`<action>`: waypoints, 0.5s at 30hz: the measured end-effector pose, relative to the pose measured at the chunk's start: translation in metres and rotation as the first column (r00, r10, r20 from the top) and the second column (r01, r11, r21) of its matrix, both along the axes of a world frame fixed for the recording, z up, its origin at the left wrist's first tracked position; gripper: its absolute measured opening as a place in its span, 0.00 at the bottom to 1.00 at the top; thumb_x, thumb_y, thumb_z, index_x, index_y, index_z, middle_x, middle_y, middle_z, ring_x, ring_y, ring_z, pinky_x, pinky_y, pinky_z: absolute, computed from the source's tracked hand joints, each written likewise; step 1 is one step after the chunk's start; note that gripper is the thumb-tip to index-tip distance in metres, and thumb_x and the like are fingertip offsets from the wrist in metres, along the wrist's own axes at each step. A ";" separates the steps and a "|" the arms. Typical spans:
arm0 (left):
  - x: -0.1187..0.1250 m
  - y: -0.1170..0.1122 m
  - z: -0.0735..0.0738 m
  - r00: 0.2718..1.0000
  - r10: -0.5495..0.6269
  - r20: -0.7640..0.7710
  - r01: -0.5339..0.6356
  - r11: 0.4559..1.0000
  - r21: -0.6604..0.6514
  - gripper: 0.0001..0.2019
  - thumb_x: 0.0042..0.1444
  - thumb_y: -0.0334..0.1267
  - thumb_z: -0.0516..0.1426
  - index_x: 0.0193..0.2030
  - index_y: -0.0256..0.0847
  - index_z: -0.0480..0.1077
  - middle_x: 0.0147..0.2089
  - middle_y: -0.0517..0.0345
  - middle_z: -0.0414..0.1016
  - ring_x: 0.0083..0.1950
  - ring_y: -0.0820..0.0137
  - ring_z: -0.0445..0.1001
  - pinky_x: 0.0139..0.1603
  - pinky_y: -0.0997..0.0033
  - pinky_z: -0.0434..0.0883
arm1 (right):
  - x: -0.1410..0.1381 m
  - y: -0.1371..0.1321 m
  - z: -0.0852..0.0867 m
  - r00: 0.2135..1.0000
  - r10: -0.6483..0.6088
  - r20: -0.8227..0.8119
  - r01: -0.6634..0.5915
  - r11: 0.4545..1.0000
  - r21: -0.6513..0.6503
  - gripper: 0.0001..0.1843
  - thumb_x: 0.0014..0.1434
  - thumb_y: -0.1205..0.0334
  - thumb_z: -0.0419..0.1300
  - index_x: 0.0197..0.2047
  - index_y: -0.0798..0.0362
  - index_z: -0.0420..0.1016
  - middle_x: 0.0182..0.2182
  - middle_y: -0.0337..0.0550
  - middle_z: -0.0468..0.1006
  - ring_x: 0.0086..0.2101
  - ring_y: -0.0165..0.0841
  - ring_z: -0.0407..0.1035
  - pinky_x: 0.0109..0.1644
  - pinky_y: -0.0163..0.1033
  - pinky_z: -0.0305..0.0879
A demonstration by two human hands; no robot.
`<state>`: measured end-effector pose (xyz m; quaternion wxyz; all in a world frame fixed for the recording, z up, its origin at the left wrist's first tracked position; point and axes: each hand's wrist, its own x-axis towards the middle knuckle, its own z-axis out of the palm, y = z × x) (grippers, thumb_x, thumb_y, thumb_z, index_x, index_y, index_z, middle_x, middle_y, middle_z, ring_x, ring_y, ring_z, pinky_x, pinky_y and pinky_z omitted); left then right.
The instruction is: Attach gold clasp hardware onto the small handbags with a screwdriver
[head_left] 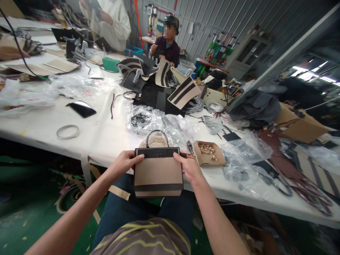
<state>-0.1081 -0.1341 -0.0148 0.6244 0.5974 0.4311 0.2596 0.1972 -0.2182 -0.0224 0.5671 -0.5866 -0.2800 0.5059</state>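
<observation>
A small tan handbag [158, 171] with black trim hangs over my lap at the table's front edge. Its dark looped handle [156, 131] stands up at the top. My left hand [128, 162] grips the upper left corner, thumb on the front. At the upper right corner my right hand [187, 165] grips likewise, its thumb pressed on the black band. A thin dark tool with a coppery end [188, 155] shows by the right hand; whether that hand holds it I cannot tell. Just behind the bag lies a cream-coloured bundle [157, 141], partly hidden.
Right of the bag sits a cardboard tray [211, 161] of gold-coloured metal fittings. Clear plastic bags [170, 124] and a pile of striped bag pieces [184, 92] lie beyond. At left are a phone [83, 108] and a tape roll [68, 131]. A co-worker [170, 47] sits opposite.
</observation>
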 end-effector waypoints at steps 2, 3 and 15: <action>0.002 0.003 -0.004 1.000 0.018 -0.017 -0.019 0.999 -0.038 0.28 0.56 0.65 0.70 0.35 0.35 0.83 0.31 0.51 0.81 0.31 0.62 0.77 0.31 0.68 0.71 | -0.001 0.005 -0.008 0.999 -0.027 0.023 0.027 1.000 -0.009 0.28 0.44 0.46 0.85 0.44 0.54 0.88 0.40 0.46 0.90 0.36 0.41 0.83 0.43 0.43 0.81; 0.002 0.006 -0.005 0.999 0.019 -0.038 -0.021 0.999 -0.048 0.28 0.55 0.65 0.70 0.34 0.35 0.83 0.30 0.51 0.81 0.30 0.62 0.77 0.30 0.68 0.71 | -0.001 0.007 -0.009 0.998 -0.040 0.038 0.041 0.999 -0.012 0.29 0.44 0.47 0.85 0.45 0.54 0.88 0.40 0.46 0.90 0.36 0.41 0.83 0.43 0.43 0.80; 0.015 0.021 -0.009 0.909 0.145 -0.391 -0.044 0.965 0.257 0.20 0.59 0.56 0.63 0.29 0.40 0.75 0.27 0.56 0.75 0.32 0.62 0.74 0.31 0.67 0.59 | 0.013 0.028 -0.008 0.885 0.019 0.465 0.033 0.994 -0.104 0.23 0.49 0.44 0.78 0.41 0.53 0.91 0.35 0.46 0.89 0.36 0.44 0.81 0.39 0.42 0.71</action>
